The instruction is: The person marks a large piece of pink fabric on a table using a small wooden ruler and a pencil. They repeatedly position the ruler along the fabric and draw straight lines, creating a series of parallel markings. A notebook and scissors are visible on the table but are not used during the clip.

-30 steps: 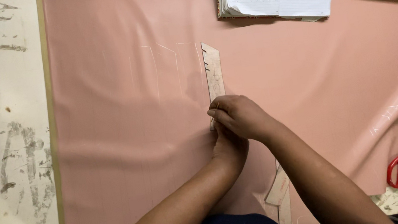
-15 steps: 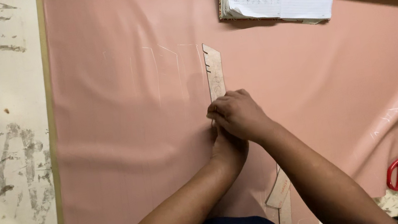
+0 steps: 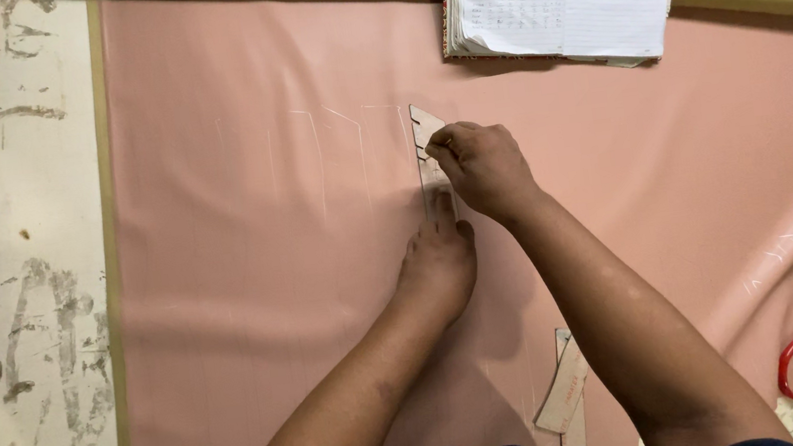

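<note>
Spread across the paint-worn white counter, the smooth pink fabric sheet carries a narrow tan card pattern strip, long axis pointing away, pinned flat by the left hand while the right hand is pinched at its edge, its contents unseen, so slackened pressure could let it skew.

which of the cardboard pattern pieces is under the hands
The narrow upper pattern piece, pinned by the left hand with the right hand at its edge; the lower pattern pieces lie untouched.
</note>
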Demonstrator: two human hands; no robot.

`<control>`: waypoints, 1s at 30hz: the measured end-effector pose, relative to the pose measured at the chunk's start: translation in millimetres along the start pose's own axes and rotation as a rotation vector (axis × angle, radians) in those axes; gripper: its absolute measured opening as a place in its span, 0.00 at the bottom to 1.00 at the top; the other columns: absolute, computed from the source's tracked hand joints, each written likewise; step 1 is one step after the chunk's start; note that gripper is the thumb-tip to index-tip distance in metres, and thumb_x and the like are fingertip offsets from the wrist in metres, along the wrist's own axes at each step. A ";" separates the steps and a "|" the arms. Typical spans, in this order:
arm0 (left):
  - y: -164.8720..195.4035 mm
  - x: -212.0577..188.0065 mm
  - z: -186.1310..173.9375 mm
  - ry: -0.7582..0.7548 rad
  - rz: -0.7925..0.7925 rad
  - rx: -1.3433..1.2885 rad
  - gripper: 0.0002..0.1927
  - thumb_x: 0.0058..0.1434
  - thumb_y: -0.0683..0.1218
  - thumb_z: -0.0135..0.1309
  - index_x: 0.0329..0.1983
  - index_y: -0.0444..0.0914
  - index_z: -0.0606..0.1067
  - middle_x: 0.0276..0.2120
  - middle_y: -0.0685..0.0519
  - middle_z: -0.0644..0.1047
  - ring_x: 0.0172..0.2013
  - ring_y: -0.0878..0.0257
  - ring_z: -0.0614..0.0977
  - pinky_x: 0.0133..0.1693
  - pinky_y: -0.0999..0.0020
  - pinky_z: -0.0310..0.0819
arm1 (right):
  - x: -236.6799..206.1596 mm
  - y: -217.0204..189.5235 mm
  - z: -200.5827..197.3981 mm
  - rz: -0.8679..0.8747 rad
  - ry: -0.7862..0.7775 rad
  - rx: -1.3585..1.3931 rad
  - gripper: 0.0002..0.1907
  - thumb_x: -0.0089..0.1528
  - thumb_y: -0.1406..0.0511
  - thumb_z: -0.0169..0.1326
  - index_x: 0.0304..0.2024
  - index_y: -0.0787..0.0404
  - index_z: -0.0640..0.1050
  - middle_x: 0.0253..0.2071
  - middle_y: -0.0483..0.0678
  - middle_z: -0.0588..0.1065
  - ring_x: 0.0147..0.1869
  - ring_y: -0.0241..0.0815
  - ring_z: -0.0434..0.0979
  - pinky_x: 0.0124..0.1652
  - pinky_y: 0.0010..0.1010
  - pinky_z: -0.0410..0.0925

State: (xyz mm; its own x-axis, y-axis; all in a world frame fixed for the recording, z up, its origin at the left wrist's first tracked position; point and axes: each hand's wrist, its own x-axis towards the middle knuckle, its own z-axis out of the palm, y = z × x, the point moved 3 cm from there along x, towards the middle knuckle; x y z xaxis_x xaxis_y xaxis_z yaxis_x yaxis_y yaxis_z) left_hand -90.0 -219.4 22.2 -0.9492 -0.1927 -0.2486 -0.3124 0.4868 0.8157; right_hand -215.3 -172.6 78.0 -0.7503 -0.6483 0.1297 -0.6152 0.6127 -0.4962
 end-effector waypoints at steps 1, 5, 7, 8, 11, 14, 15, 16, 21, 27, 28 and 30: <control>-0.7 -0.2 1.1 0.021 0.028 0.010 0.32 0.70 0.47 0.41 0.73 0.29 0.52 0.63 0.29 0.64 0.47 0.32 0.76 0.53 0.41 0.69 | 0.6 0.3 0.5 0.019 0.004 0.045 0.06 0.64 0.66 0.58 0.40 0.62 0.82 0.38 0.52 0.81 0.36 0.53 0.81 0.39 0.40 0.72; -3.9 0.3 5.5 0.091 0.215 0.089 0.31 0.69 0.44 0.41 0.70 0.23 0.52 0.66 0.26 0.62 0.45 0.32 0.76 0.50 0.41 0.71 | 5.7 -1.1 4.9 0.096 0.000 0.101 0.08 0.64 0.64 0.59 0.40 0.62 0.82 0.36 0.52 0.81 0.36 0.52 0.81 0.38 0.40 0.73; -5.0 1.6 9.3 0.042 0.267 0.274 0.20 0.69 0.43 0.41 0.60 0.26 0.60 0.68 0.26 0.61 0.44 0.36 0.77 0.48 0.43 0.73 | 10.7 -1.8 4.3 0.076 0.015 0.071 0.08 0.64 0.64 0.59 0.39 0.62 0.82 0.37 0.52 0.81 0.36 0.51 0.81 0.38 0.40 0.73; -4.9 1.7 10.8 0.015 0.292 0.366 0.16 0.69 0.42 0.41 0.55 0.27 0.64 0.69 0.26 0.61 0.43 0.38 0.78 0.48 0.45 0.74 | 10.7 -1.9 4.3 0.075 0.022 0.072 0.08 0.65 0.64 0.59 0.39 0.62 0.82 0.37 0.53 0.81 0.36 0.52 0.81 0.38 0.40 0.73; -7.3 3.8 8.2 0.007 0.165 0.131 0.27 0.69 0.43 0.43 0.66 0.21 0.60 0.62 0.27 0.65 0.42 0.35 0.77 0.47 0.42 0.73 | 13.2 0.4 3.7 0.075 0.024 0.041 0.08 0.65 0.64 0.58 0.40 0.63 0.82 0.37 0.54 0.81 0.36 0.54 0.81 0.39 0.41 0.72; -1.9 1.0 2.9 0.060 0.256 0.225 0.17 0.66 0.40 0.44 0.54 0.24 0.68 0.66 0.28 0.63 0.40 0.36 0.77 0.46 0.41 0.74 | 16.9 5.3 5.7 0.090 -0.005 0.010 0.09 0.66 0.63 0.58 0.40 0.64 0.82 0.38 0.54 0.81 0.37 0.54 0.81 0.39 0.42 0.72; -0.7 0.7 0.8 0.069 0.260 0.202 0.18 0.65 0.40 0.44 0.55 0.23 0.67 0.66 0.27 0.63 0.40 0.36 0.77 0.45 0.42 0.74 | 18.9 6.5 7.6 0.097 0.000 0.035 0.10 0.66 0.63 0.58 0.41 0.64 0.82 0.38 0.55 0.80 0.38 0.54 0.81 0.39 0.41 0.72; 0.4 0.6 -1.7 0.079 0.264 0.180 0.19 0.65 0.39 0.44 0.56 0.22 0.67 0.65 0.27 0.63 0.39 0.36 0.77 0.45 0.42 0.74 | 21.4 7.9 9.4 0.103 0.005 0.060 0.10 0.65 0.62 0.58 0.42 0.64 0.81 0.38 0.55 0.80 0.39 0.54 0.81 0.39 0.41 0.72; 6.8 -0.8 -8.6 0.054 0.292 0.283 0.07 0.62 0.38 0.45 0.37 0.28 0.72 0.65 0.27 0.63 0.39 0.38 0.78 0.44 0.44 0.75 | 34.1 14.5 15.8 0.087 0.051 0.065 0.09 0.66 0.63 0.57 0.43 0.63 0.81 0.41 0.53 0.81 0.41 0.53 0.81 0.41 0.40 0.73; 9.7 -1.6 -12.8 0.087 0.355 0.328 0.03 0.58 0.36 0.48 0.32 0.30 0.72 0.63 0.25 0.64 0.38 0.41 0.79 0.42 0.48 0.78 | 39.9 17.6 16.4 0.096 0.062 0.094 0.09 0.66 0.63 0.57 0.43 0.62 0.82 0.41 0.52 0.80 0.42 0.52 0.81 0.42 0.39 0.73; 9.5 -1.5 -13.0 0.088 0.362 0.327 0.03 0.57 0.36 0.48 0.32 0.30 0.72 0.63 0.25 0.64 0.38 0.41 0.79 0.42 0.48 0.78 | 40.2 18.1 15.8 0.111 0.055 0.105 0.09 0.66 0.63 0.57 0.42 0.62 0.82 0.41 0.52 0.80 0.42 0.52 0.81 0.43 0.39 0.73; 9.7 -1.5 -14.0 0.112 0.382 0.322 0.03 0.57 0.36 0.49 0.32 0.30 0.72 0.62 0.25 0.65 0.39 0.40 0.79 0.42 0.48 0.78 | 42.4 19.7 12.9 0.127 0.031 0.042 0.10 0.66 0.62 0.57 0.43 0.62 0.81 0.41 0.53 0.80 0.43 0.53 0.81 0.43 0.40 0.73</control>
State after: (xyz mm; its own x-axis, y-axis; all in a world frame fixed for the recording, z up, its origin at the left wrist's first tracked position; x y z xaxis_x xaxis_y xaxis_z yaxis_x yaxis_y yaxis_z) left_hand -91.1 -226.3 37.8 -0.9936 -0.0316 0.1080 0.0439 0.7750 0.6304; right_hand -256.1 -193.8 62.7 -0.8291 -0.5519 0.0892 -0.5042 0.6692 -0.5458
